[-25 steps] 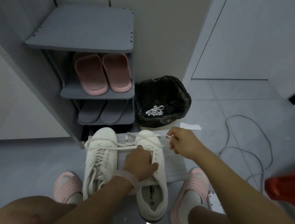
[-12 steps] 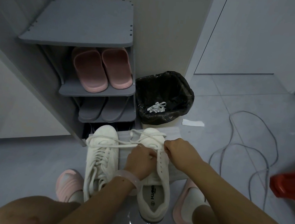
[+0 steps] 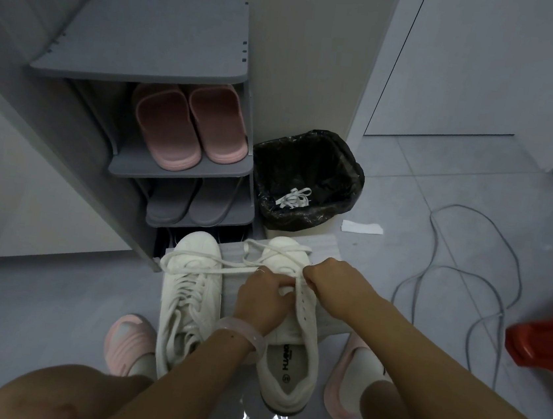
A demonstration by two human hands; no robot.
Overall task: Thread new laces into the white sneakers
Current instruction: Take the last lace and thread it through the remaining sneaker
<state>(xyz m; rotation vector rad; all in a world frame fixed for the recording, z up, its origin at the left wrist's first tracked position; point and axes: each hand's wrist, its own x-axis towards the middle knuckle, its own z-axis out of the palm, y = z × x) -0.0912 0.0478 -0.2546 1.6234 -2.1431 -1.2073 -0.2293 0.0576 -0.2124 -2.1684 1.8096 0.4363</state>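
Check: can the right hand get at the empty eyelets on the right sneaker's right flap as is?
Probably yes. The right hand sits at the top of that flap on the right sneaker, and the empty eyelets just below it show uncovered. The left hand lies over the tongue, not the flap.

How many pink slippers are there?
4. Two sit side by side on the rack's middle shelf, left and right. Two are on the person's feet, left and right. The rack's dark bottom could hide more.
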